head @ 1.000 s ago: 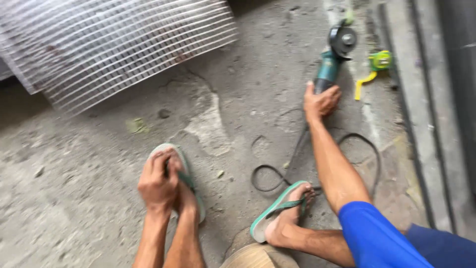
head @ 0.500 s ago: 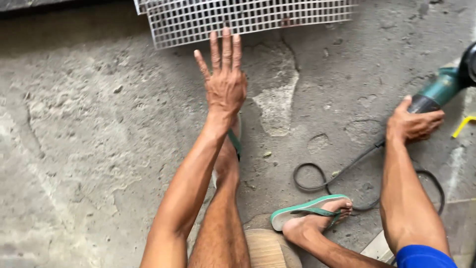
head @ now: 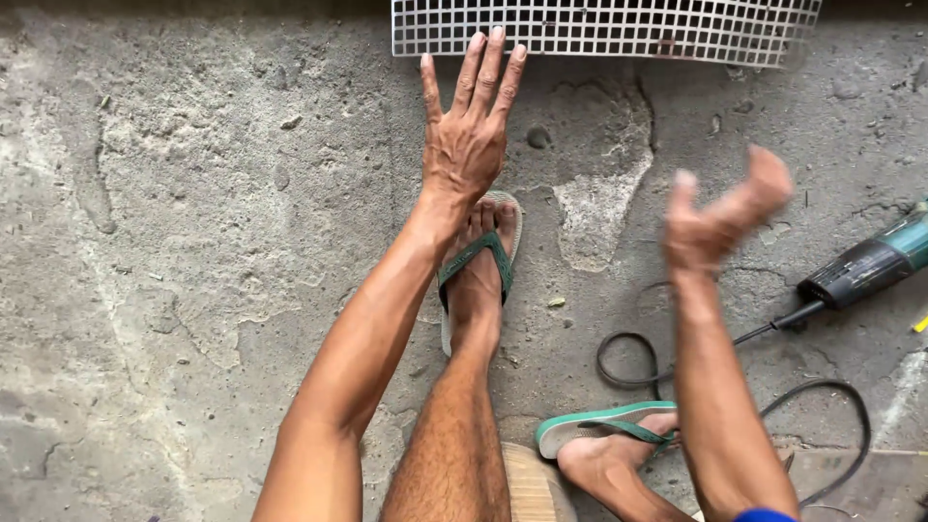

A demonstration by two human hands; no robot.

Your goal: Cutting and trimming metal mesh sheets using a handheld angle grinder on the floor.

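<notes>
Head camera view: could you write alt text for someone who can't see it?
Seen from above, a person's left hand reaches, fingers spread, toward a white wire mesh panel on a concrete floor. The blurred right hand is raised and holds nothing, near a green power tool with a black cord. Both feet wear green flip-flops.

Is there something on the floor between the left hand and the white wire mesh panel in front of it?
Nothing visible. The left hand is open, its fingertips right at the near edge of the wire mesh panel. Only bare concrete floor lies under it.
</notes>
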